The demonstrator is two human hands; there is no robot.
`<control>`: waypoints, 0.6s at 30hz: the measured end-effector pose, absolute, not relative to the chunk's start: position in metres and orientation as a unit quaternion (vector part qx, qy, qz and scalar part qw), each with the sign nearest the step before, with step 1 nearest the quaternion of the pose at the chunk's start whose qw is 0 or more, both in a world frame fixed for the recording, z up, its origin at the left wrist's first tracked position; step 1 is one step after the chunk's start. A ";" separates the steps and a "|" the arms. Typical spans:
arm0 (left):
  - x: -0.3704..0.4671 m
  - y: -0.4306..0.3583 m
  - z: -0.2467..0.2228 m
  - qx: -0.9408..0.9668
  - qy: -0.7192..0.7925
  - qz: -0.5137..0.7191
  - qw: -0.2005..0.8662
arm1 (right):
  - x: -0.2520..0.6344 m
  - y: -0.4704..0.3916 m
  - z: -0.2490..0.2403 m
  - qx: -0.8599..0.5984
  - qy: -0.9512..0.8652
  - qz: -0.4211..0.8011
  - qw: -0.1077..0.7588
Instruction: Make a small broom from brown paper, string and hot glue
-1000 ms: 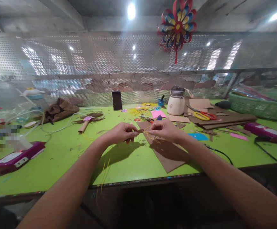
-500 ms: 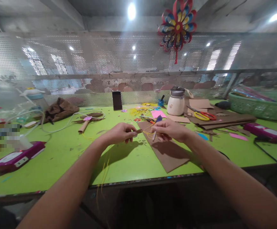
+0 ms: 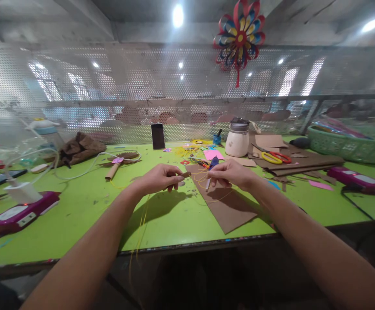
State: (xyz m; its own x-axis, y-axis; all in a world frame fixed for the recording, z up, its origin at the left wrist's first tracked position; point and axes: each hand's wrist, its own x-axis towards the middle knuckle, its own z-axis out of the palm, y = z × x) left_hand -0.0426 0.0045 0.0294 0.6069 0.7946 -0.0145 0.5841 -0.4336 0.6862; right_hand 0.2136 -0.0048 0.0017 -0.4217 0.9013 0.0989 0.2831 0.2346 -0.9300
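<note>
My left hand (image 3: 163, 177) pinches a small brown piece (image 3: 186, 174) above the green table. Yellow string (image 3: 144, 215) hangs below that hand and over the table's front edge. To its right, my right hand (image 3: 228, 174) is closed on a small whitish stick (image 3: 207, 185), with a loop of yellow string beside the fingers. Beneath the right hand lies a flat brown sheet (image 3: 231, 211). Just behind the right fingers is a dark blue object (image 3: 214, 162), partly hidden.
A white jar (image 3: 237, 141), scissors (image 3: 275, 157) and brown sheets stand or lie at the back right, near a green basket (image 3: 352, 144). Purple power strips (image 3: 22, 215) lie at both sides. A phone (image 3: 158, 136) stands upright behind the hands.
My left hand has shifted slightly, and the brown piece is tilted up a little more. The yellow string now forms a wider loop near my right hand and crosses over the brown sheet.
</note>
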 end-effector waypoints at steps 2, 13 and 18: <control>-0.043 0.004 0.030 0.834 0.415 0.145 0.334 | 0.219 -0.003 0.005 -0.407 -0.707 0.450 0.364; -0.037 0.000 0.028 0.832 0.390 0.157 0.362 | 0.210 -0.010 0.005 -0.188 -0.608 0.636 0.438; -0.029 -0.003 0.027 0.837 0.365 0.179 0.367 | 0.204 -0.013 0.006 -0.208 -0.570 0.629 0.486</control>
State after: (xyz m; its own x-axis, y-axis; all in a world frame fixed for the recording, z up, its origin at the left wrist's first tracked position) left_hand -0.0294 -0.0034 0.0273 0.6702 0.7415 0.0308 0.4791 -0.4640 0.7451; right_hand 0.2038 -0.0132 0.0059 -0.4421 0.8479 0.2927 -0.3746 0.1219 -0.9191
